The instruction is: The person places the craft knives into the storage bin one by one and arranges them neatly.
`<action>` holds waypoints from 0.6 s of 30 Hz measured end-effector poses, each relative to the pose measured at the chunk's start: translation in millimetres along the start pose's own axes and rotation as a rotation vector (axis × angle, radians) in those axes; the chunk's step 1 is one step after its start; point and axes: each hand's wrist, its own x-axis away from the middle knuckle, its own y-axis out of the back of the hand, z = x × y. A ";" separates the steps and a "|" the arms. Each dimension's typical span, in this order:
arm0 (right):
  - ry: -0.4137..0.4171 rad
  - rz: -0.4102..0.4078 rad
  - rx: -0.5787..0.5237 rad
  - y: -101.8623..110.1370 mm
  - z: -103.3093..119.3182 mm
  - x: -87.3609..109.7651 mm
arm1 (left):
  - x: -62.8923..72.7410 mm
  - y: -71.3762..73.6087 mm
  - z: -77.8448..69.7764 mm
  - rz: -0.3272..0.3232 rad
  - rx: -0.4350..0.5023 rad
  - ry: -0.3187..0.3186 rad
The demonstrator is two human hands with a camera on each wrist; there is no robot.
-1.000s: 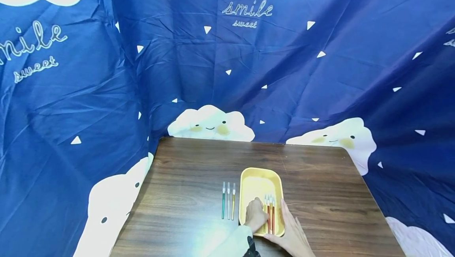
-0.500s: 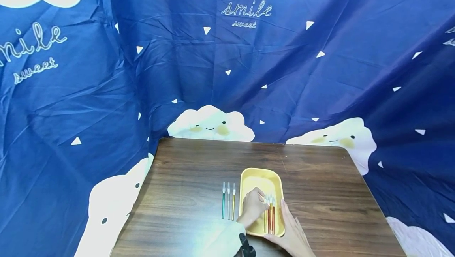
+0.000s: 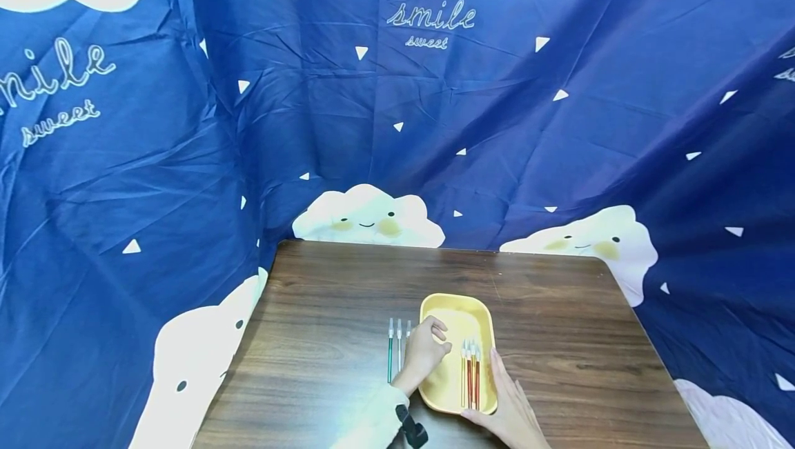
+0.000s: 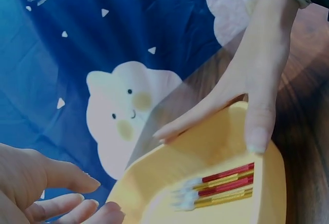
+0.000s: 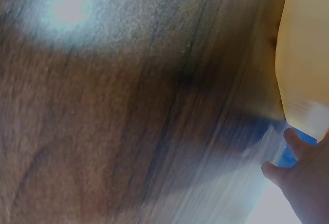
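The yellow tray (image 3: 435, 398) holds several slim red and gold craft knives (image 3: 470, 373) with clear caps, lying side by side along its right part. My left hand (image 3: 424, 351) hovers over the tray's left side, apart from the knives. Its fingers are loosely bent, with nothing between them, as the left wrist view confirms. My right hand (image 3: 514, 409) grips the near right corner of the tray, thumb (image 4: 258, 131) over the near rim and fingers along the outer right side. Left of the tray lie green (image 3: 390, 356), silver (image 3: 399, 352) and gold (image 3: 408, 330) craft knives, the gold one partly hidden by my left hand.
A brown wood-grain table (image 3: 335, 297) carries the tray and the loose knives. Behind and beside it hangs a blue cloth (image 3: 348, 118) with white clouds. Glare falls on the table's near left part.
My left hand has drawn back leftward from the knives in the tray, and its fingers have loosened. My right hand and the tray have stayed in place.
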 end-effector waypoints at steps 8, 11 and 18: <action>-0.011 0.007 0.007 0.8 1.4 -0.5 | -5.7 14.1 14.7 -0.046 -0.028 -0.012; -0.030 0.026 0.000 1.5 0.8 -0.4 | -7.2 19.5 19.4 -0.047 -0.020 0.002; -0.055 0.060 -0.001 2.0 0.4 -0.9 | -7.9 31.4 30.7 -0.068 -0.026 0.036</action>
